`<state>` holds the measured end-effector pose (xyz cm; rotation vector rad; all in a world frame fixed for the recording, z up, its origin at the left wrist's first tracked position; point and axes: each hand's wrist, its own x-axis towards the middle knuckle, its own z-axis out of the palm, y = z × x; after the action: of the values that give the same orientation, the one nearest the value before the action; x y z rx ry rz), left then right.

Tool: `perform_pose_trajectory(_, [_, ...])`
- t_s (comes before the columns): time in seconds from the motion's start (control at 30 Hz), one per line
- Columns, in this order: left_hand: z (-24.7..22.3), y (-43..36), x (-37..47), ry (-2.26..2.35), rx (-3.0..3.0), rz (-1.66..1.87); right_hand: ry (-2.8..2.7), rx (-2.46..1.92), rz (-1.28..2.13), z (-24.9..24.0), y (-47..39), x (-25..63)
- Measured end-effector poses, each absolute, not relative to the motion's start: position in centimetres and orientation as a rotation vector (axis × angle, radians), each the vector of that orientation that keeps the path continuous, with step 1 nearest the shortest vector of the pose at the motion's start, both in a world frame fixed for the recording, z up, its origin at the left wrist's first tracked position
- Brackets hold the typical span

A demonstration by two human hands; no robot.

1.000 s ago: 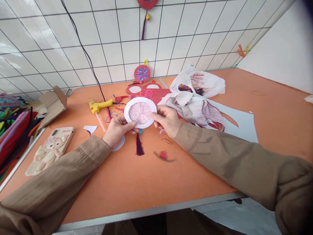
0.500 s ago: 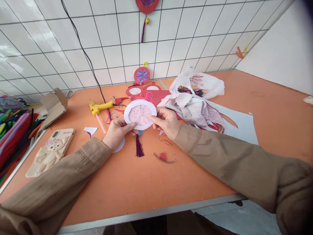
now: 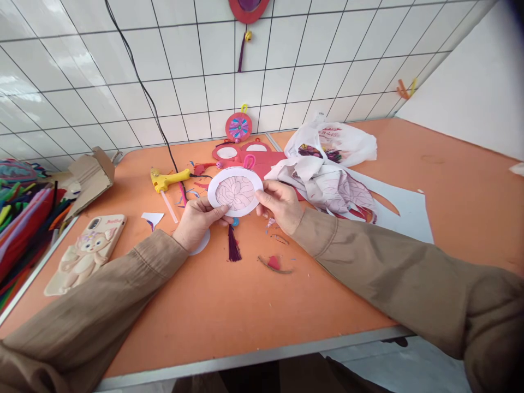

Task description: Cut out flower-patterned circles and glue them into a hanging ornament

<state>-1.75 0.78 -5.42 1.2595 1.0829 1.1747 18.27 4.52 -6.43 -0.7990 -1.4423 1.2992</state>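
Note:
Between my two hands is a round paper ornament point(image 3: 234, 192), a white ring around a pale pink disc with drawn petal-like lines. A pink loop point(image 3: 249, 161) sticks up from its top edge. At its lower left my left hand point(image 3: 199, 219) pinches the rim, thumb on the front. My right hand point(image 3: 282, 204) grips the right rim, its thumb also in front. Below the ornament hang a blue bead point(image 3: 234, 222) and a dark purple tassel point(image 3: 234, 244). Partly under my left hand lies a white paper disc point(image 3: 201, 243).
A yellow hot glue gun point(image 3: 168, 179) lies to the left, near a phone point(image 3: 88, 251). Crumpled paper point(image 3: 323, 183) and a white plastic bag point(image 3: 354, 146) are at right. A finished red ornament point(image 3: 238, 127) leans at the wall. Paper scraps point(image 3: 273, 263) litter the orange table point(image 3: 229, 316).
Both hands keep their hold on the round paper ornament, almost still. The whole view has shifted very slightly.

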Motion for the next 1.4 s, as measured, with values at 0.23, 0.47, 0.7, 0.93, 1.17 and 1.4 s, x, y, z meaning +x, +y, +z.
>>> perform_pose_trajectory(0.23, [-5.4,0.8,-1.8,1.089,1.252,1.159,-1.465,-0.771,1.295,-7.0,5.0,18.3])
perform_pose_trajectory(0.47, [-5.4,1.0,-1.9,1.084,1.158,1.156,-1.466,-0.782,1.337,-6.9,5.0,18.2])
perform_pose_trajectory(0.7, [-5.1,1.0,-1.9,1.088,1.156,1.111,-1.584,-0.78,1.248,-6.7,5.0,18.2])
perform_pose_trajectory(0.93, [-5.1,1.0,-2.1,1.021,1.09,1.138,-1.694,-0.782,1.083,-5.2,5.1,18.3])
perform_pose_trajectory(1.17, [-5.0,1.0,-2.0,0.975,1.098,1.113,-1.818,-0.769,0.979,-3.0,5.6,18.4])
perform_pose_trajectory(1.4, [-4.8,0.6,-1.8,0.949,1.134,1.114,-1.796,-0.771,1.115,-2.3,5.7,18.4])
